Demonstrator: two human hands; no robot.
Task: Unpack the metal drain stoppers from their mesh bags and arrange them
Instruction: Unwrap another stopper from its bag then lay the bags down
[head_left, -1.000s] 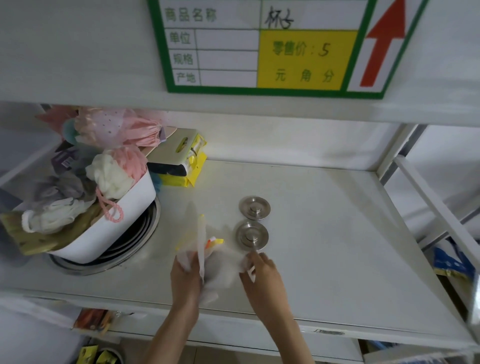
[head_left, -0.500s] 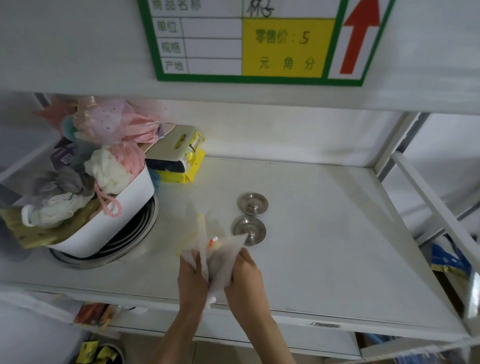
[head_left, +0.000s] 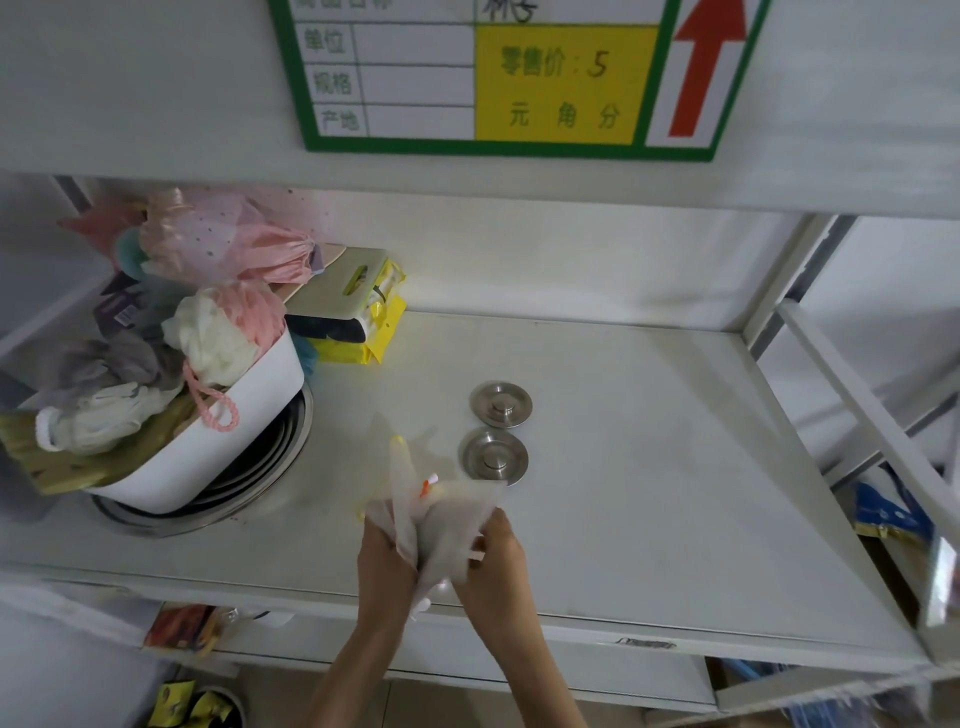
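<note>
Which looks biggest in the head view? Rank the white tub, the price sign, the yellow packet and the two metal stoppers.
1. Price sign, nearest the camera, so unsure
2. White tub
3. Yellow packet
4. Far stopper and near stopper: alike

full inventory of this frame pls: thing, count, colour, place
drain stoppers: 2, silver metal, mid shelf, one behind the other, apart
mesh bags: count unclear, white translucent, bunched in both hands
white tub: 1, left, holds pink, white and grey bath puffs
metal rings: stack, silver, under the tub
yellow packs: stack, back left, beside the tub
price sign: 1, green frame, yellow panel, red arrow, on upper shelf edge
shelf: 1, white
left hand: gripping bags
right hand: gripping bags
</note>
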